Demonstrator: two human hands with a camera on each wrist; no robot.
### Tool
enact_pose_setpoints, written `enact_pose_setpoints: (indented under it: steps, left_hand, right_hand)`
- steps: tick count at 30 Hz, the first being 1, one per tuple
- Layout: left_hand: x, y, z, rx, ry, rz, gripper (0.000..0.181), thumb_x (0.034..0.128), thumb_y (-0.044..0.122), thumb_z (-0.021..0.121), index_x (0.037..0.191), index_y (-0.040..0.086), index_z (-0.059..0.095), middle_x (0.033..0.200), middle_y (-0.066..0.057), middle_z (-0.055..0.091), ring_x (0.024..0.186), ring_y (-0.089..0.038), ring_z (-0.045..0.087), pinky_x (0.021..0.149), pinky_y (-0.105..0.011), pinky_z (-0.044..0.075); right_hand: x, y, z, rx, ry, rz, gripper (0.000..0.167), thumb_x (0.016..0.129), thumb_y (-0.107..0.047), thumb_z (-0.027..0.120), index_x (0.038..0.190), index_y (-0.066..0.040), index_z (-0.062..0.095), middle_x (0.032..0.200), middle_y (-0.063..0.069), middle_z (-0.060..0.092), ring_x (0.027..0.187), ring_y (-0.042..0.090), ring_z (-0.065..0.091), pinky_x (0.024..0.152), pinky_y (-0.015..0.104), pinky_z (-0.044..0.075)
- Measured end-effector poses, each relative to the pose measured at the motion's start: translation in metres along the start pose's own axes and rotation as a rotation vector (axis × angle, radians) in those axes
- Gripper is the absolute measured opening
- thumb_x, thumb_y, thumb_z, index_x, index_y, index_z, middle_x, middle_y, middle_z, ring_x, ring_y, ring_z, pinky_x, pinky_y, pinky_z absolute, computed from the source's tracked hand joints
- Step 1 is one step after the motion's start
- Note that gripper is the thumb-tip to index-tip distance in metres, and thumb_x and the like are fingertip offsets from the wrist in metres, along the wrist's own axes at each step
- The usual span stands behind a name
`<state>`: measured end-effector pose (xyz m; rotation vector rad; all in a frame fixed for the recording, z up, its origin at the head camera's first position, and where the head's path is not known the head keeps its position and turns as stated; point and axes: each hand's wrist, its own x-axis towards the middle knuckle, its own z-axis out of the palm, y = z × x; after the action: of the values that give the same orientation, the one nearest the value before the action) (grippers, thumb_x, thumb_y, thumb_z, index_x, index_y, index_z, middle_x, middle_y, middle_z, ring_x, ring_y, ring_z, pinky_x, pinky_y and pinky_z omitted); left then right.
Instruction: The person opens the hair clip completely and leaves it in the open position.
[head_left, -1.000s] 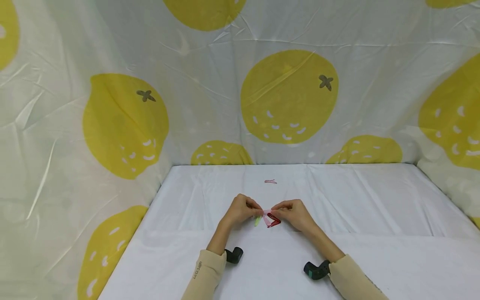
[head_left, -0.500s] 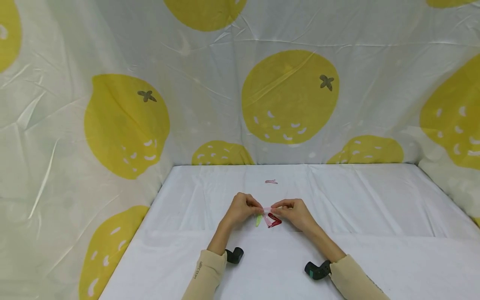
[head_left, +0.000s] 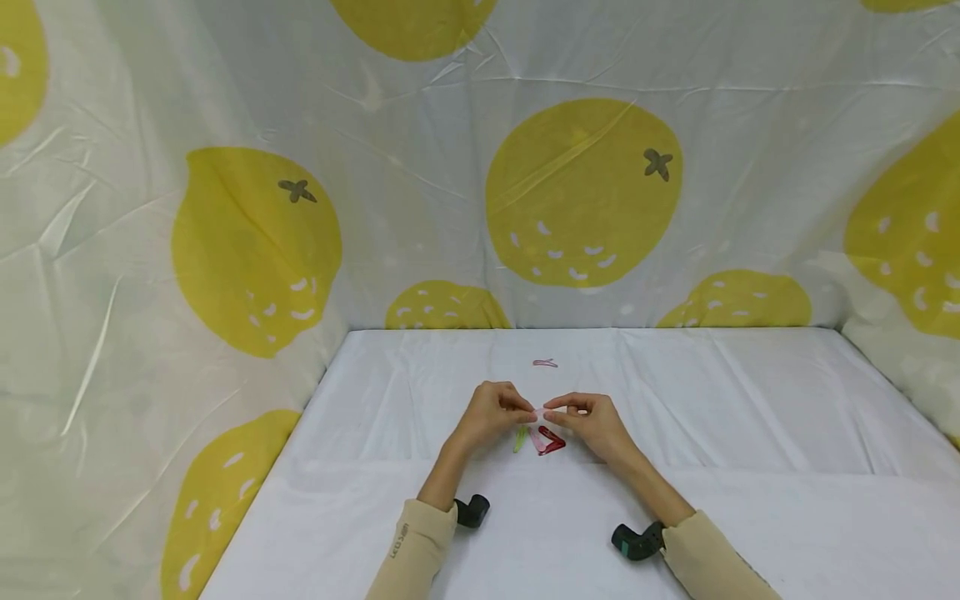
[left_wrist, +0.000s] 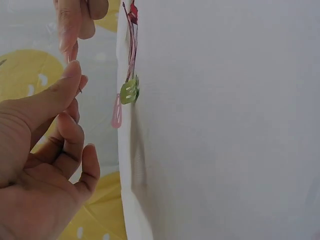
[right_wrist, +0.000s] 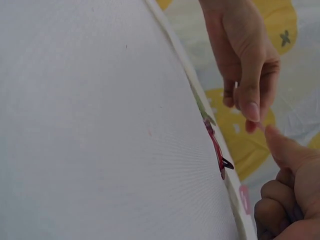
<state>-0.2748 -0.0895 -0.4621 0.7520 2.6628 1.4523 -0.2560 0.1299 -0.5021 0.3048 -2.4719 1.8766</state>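
My left hand [head_left: 491,410] and right hand [head_left: 596,423] meet above the table, thumb and fingertips nearly touching across a small gap. Between them they pinch a small pale pink hair clip [right_wrist: 261,126], mostly covered by the fingers. Just below on the cloth lie a green snap hair clip [head_left: 521,438], a pink hair clip [head_left: 537,440] and dark red hair clips [head_left: 552,442] close together. The left wrist view shows the green clip [left_wrist: 130,91] edge-on, with the red ones beyond it.
Farther back on the white-covered table [head_left: 712,400] lies another thin pinkish-red hair clip [head_left: 545,363]. A curtain [head_left: 420,200] with yellow lemons hangs behind and at both sides. Black wrist cameras [head_left: 637,542] sit by the beige sleeves [head_left: 420,542].
Both hands have risen slightly away from the clips on the table, carrying the small pink clip. The clips on the cloth stay put and show more fully.
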Motion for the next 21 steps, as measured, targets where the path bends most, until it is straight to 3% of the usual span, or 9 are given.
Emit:
enact_pose_setpoints:
  steps: [10, 17, 19, 21]
  left_hand:
    - [-0.0007, -0.0009, 0.0009, 0.009, 0.005, -0.005, 0.005, 0.0842, 0.007, 0.085, 0.086, 0.002, 0.083, 0.079, -0.010, 0.072, 0.070, -0.005, 0.050, 0.065, -0.019, 0.040]
    - [-0.0005, 0.0029, 0.0040, -0.006, -0.036, 0.029, 0.010, 0.0860, 0.011, 0.084, 0.091, 0.002, 0.083, 0.082, -0.010, 0.072, 0.074, -0.005, 0.052, 0.066, -0.019, 0.042]
    - [-0.0002, 0.0041, 0.0050, 0.001, -0.028, 0.031, 0.010, 0.0865, 0.011, 0.084, 0.092, 0.003, 0.084, 0.083, -0.009, 0.072, 0.075, -0.005, 0.053, 0.068, -0.019, 0.043]
    - [-0.0005, 0.0042, 0.0053, -0.013, -0.008, 0.025, 0.009, 0.0868, 0.011, 0.083, 0.093, 0.004, 0.084, 0.084, -0.009, 0.072, 0.077, -0.006, 0.055, 0.071, -0.019, 0.045]
  right_hand:
    - [-0.0018, -0.0015, -0.0001, 0.004, 0.008, -0.013, 0.021, 0.087, -0.030, 0.085, 0.101, -0.015, 0.083, 0.065, -0.003, 0.048, 0.055, 0.003, 0.034, 0.051, 0.018, 0.026]
    - [-0.0030, -0.0007, 0.0013, 0.010, -0.020, -0.068, 0.019, 0.088, -0.026, 0.084, 0.101, -0.012, 0.083, 0.058, -0.007, 0.046, 0.055, 0.001, 0.033, 0.049, 0.020, 0.025]
    - [-0.0031, -0.0012, 0.0016, 0.004, -0.013, -0.066, 0.019, 0.089, -0.026, 0.083, 0.101, -0.012, 0.083, 0.060, -0.004, 0.048, 0.056, 0.003, 0.033, 0.050, 0.020, 0.025]
    - [-0.0028, -0.0014, 0.0016, 0.001, -0.001, -0.037, 0.020, 0.091, -0.029, 0.080, 0.103, -0.012, 0.083, 0.068, -0.001, 0.060, 0.062, 0.002, 0.042, 0.056, 0.019, 0.033]
